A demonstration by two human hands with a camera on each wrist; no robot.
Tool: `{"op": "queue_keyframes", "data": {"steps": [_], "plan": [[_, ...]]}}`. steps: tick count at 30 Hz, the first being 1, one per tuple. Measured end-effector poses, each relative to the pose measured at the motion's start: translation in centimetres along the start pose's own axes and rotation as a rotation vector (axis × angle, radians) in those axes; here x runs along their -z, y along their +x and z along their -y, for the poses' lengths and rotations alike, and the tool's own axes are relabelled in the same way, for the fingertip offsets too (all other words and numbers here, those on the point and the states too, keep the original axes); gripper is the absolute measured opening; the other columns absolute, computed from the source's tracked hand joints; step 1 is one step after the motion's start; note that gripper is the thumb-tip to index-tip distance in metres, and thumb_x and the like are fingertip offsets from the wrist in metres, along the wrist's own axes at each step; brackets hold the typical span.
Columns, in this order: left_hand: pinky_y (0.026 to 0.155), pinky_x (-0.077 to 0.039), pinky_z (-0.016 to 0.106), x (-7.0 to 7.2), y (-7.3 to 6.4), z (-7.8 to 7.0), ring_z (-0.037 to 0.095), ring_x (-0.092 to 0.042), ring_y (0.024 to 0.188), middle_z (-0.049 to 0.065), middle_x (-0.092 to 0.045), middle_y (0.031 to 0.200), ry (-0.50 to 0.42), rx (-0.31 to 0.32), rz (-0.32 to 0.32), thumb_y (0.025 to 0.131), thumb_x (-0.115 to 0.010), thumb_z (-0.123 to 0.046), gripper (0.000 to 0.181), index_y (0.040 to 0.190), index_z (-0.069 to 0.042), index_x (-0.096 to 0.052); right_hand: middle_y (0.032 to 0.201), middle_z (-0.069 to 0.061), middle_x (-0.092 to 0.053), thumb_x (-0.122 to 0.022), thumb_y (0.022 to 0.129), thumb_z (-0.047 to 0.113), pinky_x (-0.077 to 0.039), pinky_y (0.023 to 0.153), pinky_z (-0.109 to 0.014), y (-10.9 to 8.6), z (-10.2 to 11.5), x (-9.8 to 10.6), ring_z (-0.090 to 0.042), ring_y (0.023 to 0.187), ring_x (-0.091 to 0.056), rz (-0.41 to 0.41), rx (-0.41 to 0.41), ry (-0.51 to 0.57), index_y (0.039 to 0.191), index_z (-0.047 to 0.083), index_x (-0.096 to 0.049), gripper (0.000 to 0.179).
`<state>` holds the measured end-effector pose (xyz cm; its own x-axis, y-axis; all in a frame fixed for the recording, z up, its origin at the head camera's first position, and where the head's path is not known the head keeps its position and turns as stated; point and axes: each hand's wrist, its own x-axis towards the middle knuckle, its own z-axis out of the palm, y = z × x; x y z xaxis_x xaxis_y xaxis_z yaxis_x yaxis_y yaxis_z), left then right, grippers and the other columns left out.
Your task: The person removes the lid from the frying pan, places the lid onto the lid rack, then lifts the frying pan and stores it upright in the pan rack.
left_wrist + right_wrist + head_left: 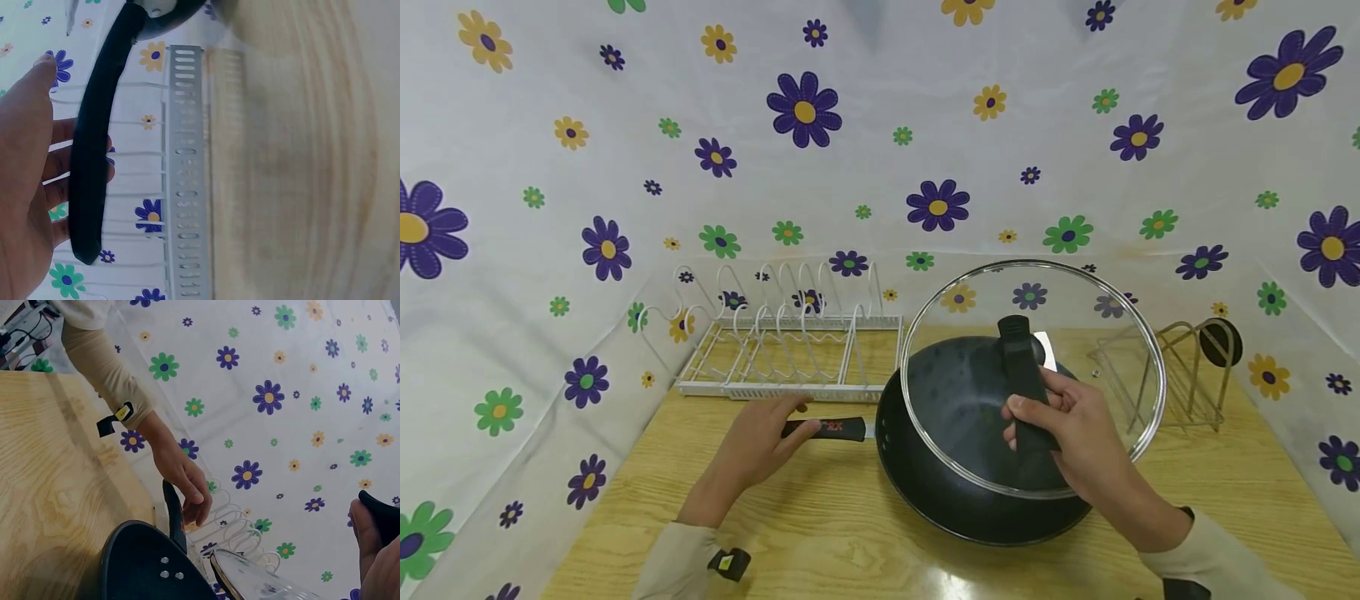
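Observation:
A black wok (970, 512) stands on the wooden table, its long black handle (835, 429) pointing left. My left hand (756, 442) is at the end of that handle. In the left wrist view its fingers (59, 159) reach behind the handle, loosely extended, and the thumb stands apart from it. My right hand (1075, 425) grips the upright black handle (1021, 358) of a round glass lid (940, 417) with a metal rim. The lid is tilted and overlaps the wok in the head view. In the right wrist view, the lid's rim (222, 578) is close by the wok's wall (134, 562).
A white wire dish rack (790, 390) stands behind the wok handle at the back left. At the back right is a smaller metal wire rack (1195, 383) with a round black piece (1221, 342) at its end. A flowered sheet (865, 150) hangs around the wooden table (805, 517).

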<state>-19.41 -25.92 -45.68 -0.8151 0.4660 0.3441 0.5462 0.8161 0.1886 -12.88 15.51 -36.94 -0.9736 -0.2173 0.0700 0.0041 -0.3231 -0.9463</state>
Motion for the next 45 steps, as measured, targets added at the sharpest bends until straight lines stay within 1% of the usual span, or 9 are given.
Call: {"op": "queue_keyframes", "data": {"steps": [6,15,22,26,30,32,38,42,45], "plan": [[0.092,-0.054,0.049,0.5,1.0,-0.6,0.028,-0.066,0.111,0.008,-0.069,0.122,-0.027,-0.024,-0.004,0.102,-0.062,-0.04,0.046,0.133,-0.007,-0.064,0.089,-0.005,-0.077,-0.058,0.1,-0.005,-0.062,0.068,-0.034,-0.1,0.9,0.2,-0.014,0.067,-0.072,-0.004,0.029,0.008,0.15,-0.02,-0.019,0.065],[0.096,-0.052,0.051,1.8,3.1,-2.1,0.03,-0.065,0.115,0.009,-0.067,0.126,-0.061,-0.064,0.009,0.103,-0.061,-0.041,0.046,0.134,-0.008,-0.063,0.092,-0.006,-0.077,-0.061,0.101,-0.001,-0.062,0.068,-0.036,-0.3,1.9,0.8,-0.015,0.069,-0.073,-0.024,0.055,-0.047,0.152,-0.012,-0.027,0.063],[0.098,-0.051,0.051,2.0,4.5,-3.2,0.029,-0.064,0.118,0.009,-0.066,0.129,-0.066,-0.094,0.047,0.104,-0.056,-0.045,0.048,0.136,-0.009,-0.061,0.094,-0.004,-0.078,-0.062,0.1,0.0,-0.061,0.073,-0.037,-0.6,2.9,1.3,-0.015,0.07,-0.073,-0.047,0.038,-0.064,0.16,-0.007,-0.013,0.078],[0.097,-0.052,0.049,1.8,5.4,-3.9,0.028,-0.065,0.116,0.007,-0.067,0.128,-0.059,-0.129,0.041,0.104,-0.058,-0.043,0.045,0.135,-0.01,-0.062,0.092,-0.005,-0.078,-0.063,0.099,-0.002,-0.062,0.072,-0.038,-0.8,3.5,1.6,-0.017,0.068,-0.074,-0.078,0.048,-0.084,0.159,-0.007,-0.017,0.076],[0.098,-0.052,0.047,1.7,6.4,-4.6,0.027,-0.064,0.117,0.006,-0.067,0.128,-0.079,-0.177,0.026,0.103,-0.061,-0.04,0.042,0.134,-0.011,-0.062,0.091,-0.006,-0.077,-0.065,0.098,0.0,-0.062,0.071,-0.037,-0.9,3.9,2.1,-0.018,0.068,-0.074,-0.112,0.05,-0.129,0.158,-0.007,-0.023,0.074],[0.098,-0.052,0.047,1.6,6.8,-4.8,0.026,-0.064,0.117,0.007,-0.067,0.128,-0.093,-0.195,0.017,0.104,-0.06,-0.04,0.042,0.133,-0.011,-0.062,0.09,-0.007,-0.076,-0.065,0.098,-0.001,-0.062,0.07,-0.038,-0.9,4.0,2.4,-0.019,0.067,-0.073,-0.114,0.062,-0.12,0.158,-0.008,-0.023,0.073],[0.099,-0.052,0.047,1.4,7.9,-5.5,0.025,-0.063,0.119,0.006,-0.065,0.131,-0.122,-0.166,0.027,0.105,-0.054,-0.046,0.047,0.135,-0.011,-0.062,0.086,-0.007,-0.076,-0.061,0.097,-0.008,-0.062,0.067,-0.036,-0.8,4.4,3.0,-0.019,0.063,-0.072,-0.096,0.135,-0.086,0.156,-0.014,-0.02,0.072],[0.103,-0.05,0.047,1.3,8.9,-6.2,0.025,-0.061,0.125,0.005,-0.064,0.136,-0.133,-0.137,0.055,0.106,-0.049,-0.051,0.052,0.139,-0.012,-0.06,0.088,-0.008,-0.076,-0.061,0.096,-0.01,-0.062,0.065,-0.035,-0.9,4.7,3.4,-0.019,0.064,-0.073,-0.107,0.171,-0.103,0.155,-0.016,-0.017,0.074],[0.107,-0.047,0.047,1.3,9.8,-6.8,0.026,-0.057,0.13,0.006,-0.061,0.141,-0.152,-0.14,0.071,0.106,-0.047,-0.053,0.056,0.143,-0.013,-0.057,0.089,-0.009,-0.077,-0.062,0.096,-0.011,-0.061,0.064,-0.035,-1.2,4.9,3.7,-0.02,0.065,-0.074,-0.126,0.189,-0.142,0.156,-0.015,-0.015,0.077]]}}
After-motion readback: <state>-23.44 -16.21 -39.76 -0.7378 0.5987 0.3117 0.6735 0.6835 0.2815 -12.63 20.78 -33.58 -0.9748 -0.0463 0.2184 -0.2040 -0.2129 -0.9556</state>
